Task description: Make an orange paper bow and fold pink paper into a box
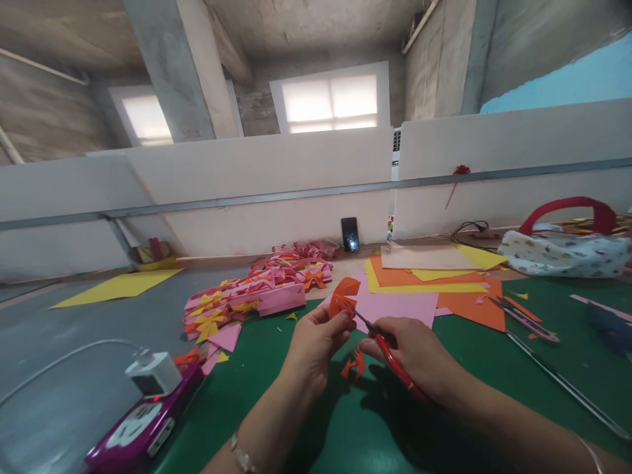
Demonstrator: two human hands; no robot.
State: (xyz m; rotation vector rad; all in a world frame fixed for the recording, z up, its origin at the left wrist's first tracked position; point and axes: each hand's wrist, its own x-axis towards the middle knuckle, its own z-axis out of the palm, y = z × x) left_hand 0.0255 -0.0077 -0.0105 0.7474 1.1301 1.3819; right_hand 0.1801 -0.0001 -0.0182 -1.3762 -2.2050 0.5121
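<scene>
Two hands are seen low in the middle, above a green surface point(276, 368). A folded orange paper point(342, 297) is pinched by the left hand point(316, 342), with its fingers point(340, 322) clamped on the paper's lower edge. Red scissors point(390, 359) are held by the right hand point(419, 355), whose fingers are closed around the red handles. The thin blades are pointed up and left, and the orange paper is touched by their tips. A small orange scrap point(354, 364) is seen just below the paper, between the two hands. A pink sheet point(395, 306) is laid flat just behind the hands. Orange and yellow sheets point(429, 280) are stacked behind it. A heap of pink paper bows point(261, 289) is piled to the left. A purple power strip point(143, 424) is placed near the left edge.
</scene>
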